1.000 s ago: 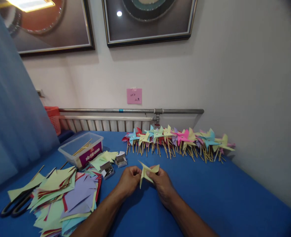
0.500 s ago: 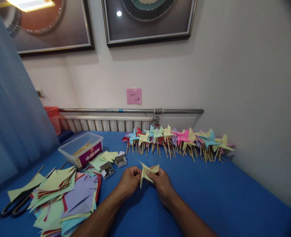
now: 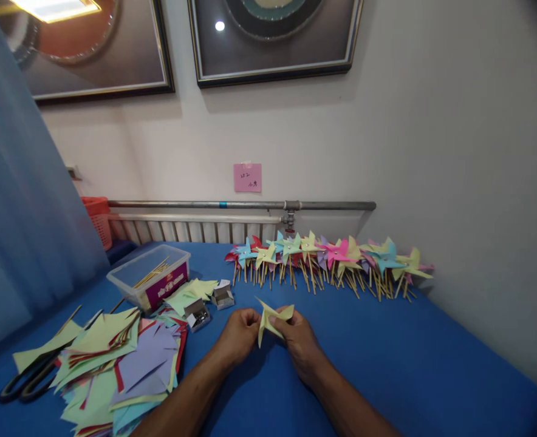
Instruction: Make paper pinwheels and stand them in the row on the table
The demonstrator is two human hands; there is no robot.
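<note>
A pale yellow paper pinwheel [image 3: 273, 320], its corners folded toward the middle, is held up above the blue table in front of me. My right hand [image 3: 301, 341] pinches it from the right, thumb across the front and fingers behind. At the pinwheel's left edge my left hand [image 3: 240, 335] is closed, thumb and finger pressed together; whatever lies between them is hidden. Left of my hands, a small open box [image 3: 197, 314] contains small metallic pieces, and a second small box [image 3: 223, 295] stands just behind it.
Cut paper squares [image 3: 99, 376] are heaped at the left beside black-handled scissors [image 3: 34, 376]. Behind them sits a clear plastic tub [image 3: 147, 273] with wooden sticks. Finished pinwheels on sticks [image 3: 323, 258] lie in a row along the wall, below a metal pipe [image 3: 250, 205].
</note>
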